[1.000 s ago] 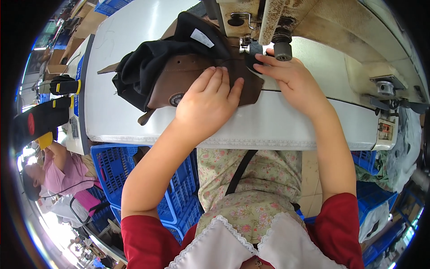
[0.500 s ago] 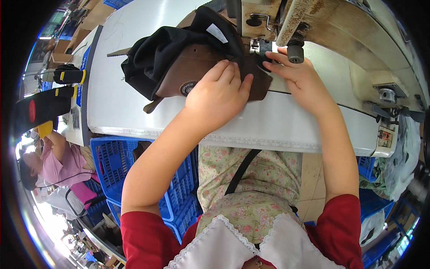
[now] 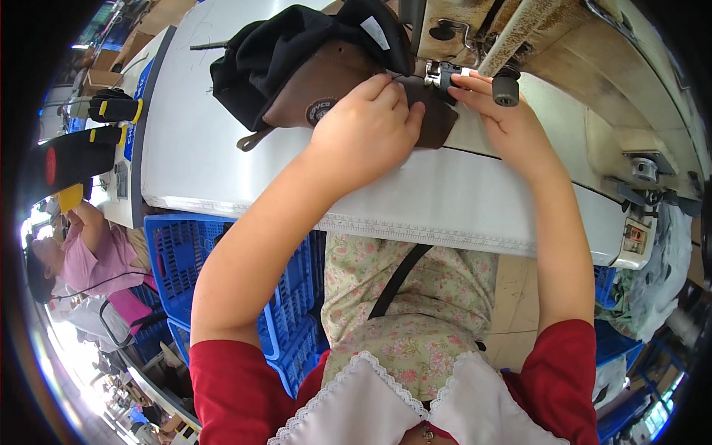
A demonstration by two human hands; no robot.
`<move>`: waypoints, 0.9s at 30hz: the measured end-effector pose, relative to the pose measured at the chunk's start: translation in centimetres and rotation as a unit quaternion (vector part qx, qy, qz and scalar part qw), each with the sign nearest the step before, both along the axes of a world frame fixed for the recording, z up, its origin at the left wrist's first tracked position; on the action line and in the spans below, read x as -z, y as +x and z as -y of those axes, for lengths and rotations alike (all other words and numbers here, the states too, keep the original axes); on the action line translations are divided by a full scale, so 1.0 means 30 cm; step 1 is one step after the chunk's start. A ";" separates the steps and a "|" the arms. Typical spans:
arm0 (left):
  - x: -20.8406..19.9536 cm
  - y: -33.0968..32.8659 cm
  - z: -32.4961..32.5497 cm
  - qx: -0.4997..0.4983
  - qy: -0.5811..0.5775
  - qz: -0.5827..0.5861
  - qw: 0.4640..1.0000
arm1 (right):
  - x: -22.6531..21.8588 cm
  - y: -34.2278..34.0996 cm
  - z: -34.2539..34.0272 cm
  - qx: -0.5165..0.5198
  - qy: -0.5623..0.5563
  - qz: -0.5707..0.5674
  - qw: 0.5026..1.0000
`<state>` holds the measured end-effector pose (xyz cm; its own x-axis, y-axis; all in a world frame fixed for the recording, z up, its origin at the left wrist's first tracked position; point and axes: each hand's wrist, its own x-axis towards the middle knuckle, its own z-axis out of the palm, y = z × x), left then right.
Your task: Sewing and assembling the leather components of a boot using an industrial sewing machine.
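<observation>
Upper centre, the left hand lies flattened on brown material, seemingly steadying it; the right hand, grip unclear, flanks the presser foot

Bears pale lettering on a round dark badge at 11 o'clock, fixed to a brown leather-like panel joined to black cloth. Shows a small white rectangular tag at 12 o'clock, too faint to read. Stands in white letters on a narrow blue strip at 10 o'clock. Runs in fine graduations and tiny numerals along a pale ruler strip, from 9 toward 3 o'clock. Displays unreadable print on a small orange-and-white sticker at 3 o'clock.
</observation>
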<state>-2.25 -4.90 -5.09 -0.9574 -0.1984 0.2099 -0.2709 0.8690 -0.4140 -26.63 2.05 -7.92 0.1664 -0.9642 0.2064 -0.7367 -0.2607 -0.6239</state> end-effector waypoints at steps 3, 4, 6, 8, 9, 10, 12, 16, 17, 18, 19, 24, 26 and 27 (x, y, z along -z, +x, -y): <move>-0.003 0.002 0.003 0.012 0.002 -0.003 1.000 | 0.016 0.008 -0.005 -0.003 -0.019 -0.024 1.000; -0.002 0.001 0.004 0.011 0.003 -0.004 1.000 | 0.022 0.010 -0.006 -0.004 -0.079 -0.037 0.996; 0.003 0.001 0.019 0.022 0.012 -0.014 1.000 | 0.036 0.012 -0.004 -0.008 -0.137 -0.050 0.989; 0.009 0.004 0.034 0.020 0.020 -0.017 0.999 | 0.047 0.013 0.000 0.000 -0.124 -0.028 0.992; 0.009 0.005 0.040 0.021 0.024 -0.019 0.999 | 0.048 0.015 -0.001 -0.002 -0.124 -0.027 0.992; 0.011 0.007 0.047 0.019 0.024 -0.019 0.999 | 0.048 0.018 -0.003 0.005 -0.129 -0.036 0.991; 0.010 0.008 0.061 0.023 0.039 -0.019 0.999 | 0.047 0.024 -0.004 0.010 -0.133 -0.045 0.990; -0.002 0.009 0.082 0.022 0.039 -0.009 0.999 | 0.044 0.035 -0.005 0.029 -0.129 -0.054 0.990; -0.004 0.009 0.086 0.020 0.044 -0.011 0.999 | 0.042 0.038 -0.005 0.036 -0.124 -0.056 0.990; -0.004 0.009 0.087 0.019 0.049 -0.012 0.999 | 0.040 0.038 -0.003 0.035 -0.124 -0.057 0.990; -0.003 0.010 0.084 0.017 0.049 -0.013 0.999 | 0.036 0.036 -0.001 0.035 -0.118 -0.062 0.991; -0.003 -0.004 0.060 -0.009 0.059 -0.041 0.997 | 0.029 -0.014 0.035 0.020 -0.072 -0.043 0.996; 0.008 -0.002 0.052 -0.016 0.065 -0.053 0.996 | 0.026 -0.012 0.043 0.027 -0.044 -0.025 0.998; 0.010 0.001 0.049 -0.022 0.070 -0.064 0.995 | 0.030 -0.015 0.046 0.025 -0.043 -0.026 0.998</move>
